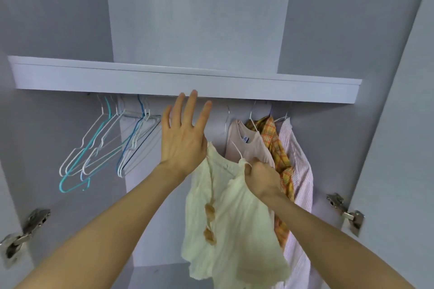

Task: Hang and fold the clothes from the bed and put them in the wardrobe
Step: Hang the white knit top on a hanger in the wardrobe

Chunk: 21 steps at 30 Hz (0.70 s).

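A: What is closest to us?

B: Two bare arms, reaching up into the wardrobe (211, 30). The right hand (260, 177) is the lower, nearer one. Its fingers are curled tight on the shoulder of a cream top (225, 218).

A: Where is the top?

B: It hangs down long from those fingers, in front of the open wardrobe. A thin white hanger (237, 150) pokes up out of it, just above the right fingers. I cannot tell if its hook is on the rail yet.

A: And the other hand?

B: The left hand (182, 138) is up high. Its fingers are straight and spread apart, holding nothing. Their tips are just below the shelf (94, 75).

A: What comes next, do you think?

B: The rail hides under the shelf, above both hands. I think the hook has to go up there, between the empty hangers (103, 145) left of the fingers and the hung shirts (281, 148) on the right.
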Available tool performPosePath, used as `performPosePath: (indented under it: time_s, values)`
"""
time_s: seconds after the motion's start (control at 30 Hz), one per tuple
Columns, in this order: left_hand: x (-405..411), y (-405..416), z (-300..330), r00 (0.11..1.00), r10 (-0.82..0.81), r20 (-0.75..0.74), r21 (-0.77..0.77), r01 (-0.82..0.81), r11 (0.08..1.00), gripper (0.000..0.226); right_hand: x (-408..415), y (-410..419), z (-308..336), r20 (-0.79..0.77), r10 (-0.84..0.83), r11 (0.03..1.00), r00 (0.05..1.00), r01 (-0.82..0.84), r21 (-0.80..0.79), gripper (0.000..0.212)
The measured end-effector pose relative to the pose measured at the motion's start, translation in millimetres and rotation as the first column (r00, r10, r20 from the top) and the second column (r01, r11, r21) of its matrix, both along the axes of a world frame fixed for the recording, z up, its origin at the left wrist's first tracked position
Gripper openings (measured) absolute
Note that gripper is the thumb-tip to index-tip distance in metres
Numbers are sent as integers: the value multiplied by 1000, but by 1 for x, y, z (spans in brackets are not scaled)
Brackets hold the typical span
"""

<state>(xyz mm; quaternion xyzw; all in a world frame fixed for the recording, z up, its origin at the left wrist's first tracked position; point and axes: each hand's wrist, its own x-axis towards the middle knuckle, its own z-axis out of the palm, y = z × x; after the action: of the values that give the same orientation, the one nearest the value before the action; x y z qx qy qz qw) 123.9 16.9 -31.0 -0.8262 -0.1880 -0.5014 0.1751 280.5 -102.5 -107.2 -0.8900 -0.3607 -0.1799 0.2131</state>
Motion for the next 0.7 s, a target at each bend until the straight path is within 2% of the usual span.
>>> performPosePath:
  time_s: [0.07, 0.2, 0.33, 0.4, 0.5, 0.6, 0.7]
  values:
    - [15, 6, 9, 998, 46, -40, 48, -44, 998, 74, 12, 11, 3, 18, -33, 996, 999, 31, 78, 30]
    - [45, 25, 12, 979, 165, -117, 29, -163, 986, 76, 37, 30, 4, 46, -68, 977, 997, 57, 206, 27]
    - [61, 42, 7, 960, 251, -126, 67, -244, 967, 84, 58, 52, 8, -18, -75, 964, 997, 77, 255, 23]
    - [62, 45, 6, 961, 255, -108, 83, -247, 966, 88, 66, 60, 9, -78, -74, 966, 994, 91, 242, 23]
    - [60, 47, 5, 959, 262, -105, 94, -253, 963, 92, 74, 65, 0, -86, -84, 984, 993, 96, 150, 24]
    - [55, 45, 4, 952, 270, -142, 82, -261, 962, 93, 76, 59, -9, -79, -85, 993, 993, 91, 79, 24]
    - [47, 38, 1, 953, 234, -192, 28, -233, 972, 87, 71, 44, -6, -149, -57, 996, 987, 67, 64, 29]
